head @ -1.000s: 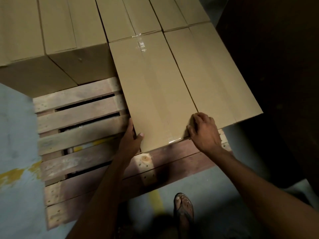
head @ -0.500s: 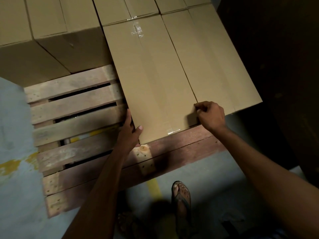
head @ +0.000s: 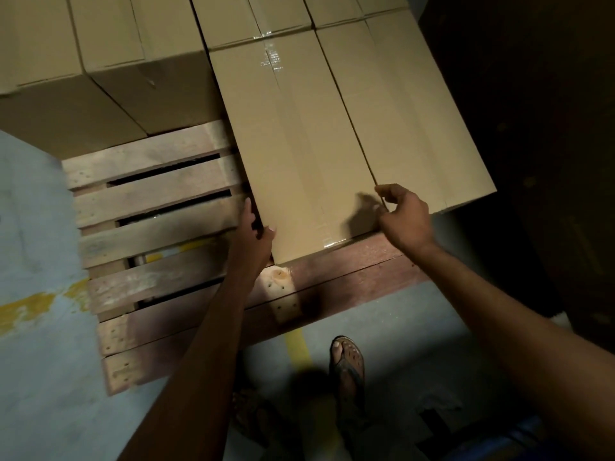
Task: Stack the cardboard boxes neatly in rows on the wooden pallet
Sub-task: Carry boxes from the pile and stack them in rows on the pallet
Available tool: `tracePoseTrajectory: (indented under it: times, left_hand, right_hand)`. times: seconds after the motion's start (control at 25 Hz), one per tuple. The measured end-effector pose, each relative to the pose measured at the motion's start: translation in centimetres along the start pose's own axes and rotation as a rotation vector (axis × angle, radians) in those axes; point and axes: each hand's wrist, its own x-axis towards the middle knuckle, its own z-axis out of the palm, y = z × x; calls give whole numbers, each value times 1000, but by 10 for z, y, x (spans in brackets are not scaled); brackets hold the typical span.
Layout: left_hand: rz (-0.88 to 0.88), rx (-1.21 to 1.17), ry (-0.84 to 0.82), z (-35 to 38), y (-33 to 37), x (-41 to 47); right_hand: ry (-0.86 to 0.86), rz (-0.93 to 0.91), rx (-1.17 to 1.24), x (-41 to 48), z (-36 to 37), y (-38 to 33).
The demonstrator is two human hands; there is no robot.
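My left hand (head: 251, 241) grips the box (head: 299, 154) by its near corner on the pallet (head: 156, 207); my right hand (head: 404, 214) hovers loosely curled, empty.

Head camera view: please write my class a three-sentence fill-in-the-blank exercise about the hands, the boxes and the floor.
1. The left hand holds the near ____ corner of the taped box.
2. The taped box rests on a pallet made of ____.
3. The floor line painted beside the person's foot is ____.
Missing words: left; wood; yellow.
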Motion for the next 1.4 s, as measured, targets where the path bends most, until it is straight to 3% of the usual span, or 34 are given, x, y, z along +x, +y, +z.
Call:
tracePoseTrajectory:
  times: [0.2,0.52,0.68,0.92,1.04,1.2,1.4]
  left_hand:
    - [146,-156,265,-37,73,-105]
    - [115,-406,311,-121,127,-362]
    - [75,-503,318,-158,121,-460]
    - [136,-539,353,-255,79,-555]
    - [64,-604,438,-312,49,-591]
    - [-18,-790,558,-384,24,-618]
    - [-96,-1037,656,-466,0,-623]
  right_hand:
    - [-109,-69,164,-118,-28,-54]
    - [-323,-175,190,-284,-134,-141]
    - [-392,-228,242,-362,-146,-189]
    - [-489,-175,480,-504,-76,-263]
    - [-618,-121,507,-564,-37,-294]
    - [-739,-100,443,-608,2,-339]
    - [-834,96,511,-633,71,-406]
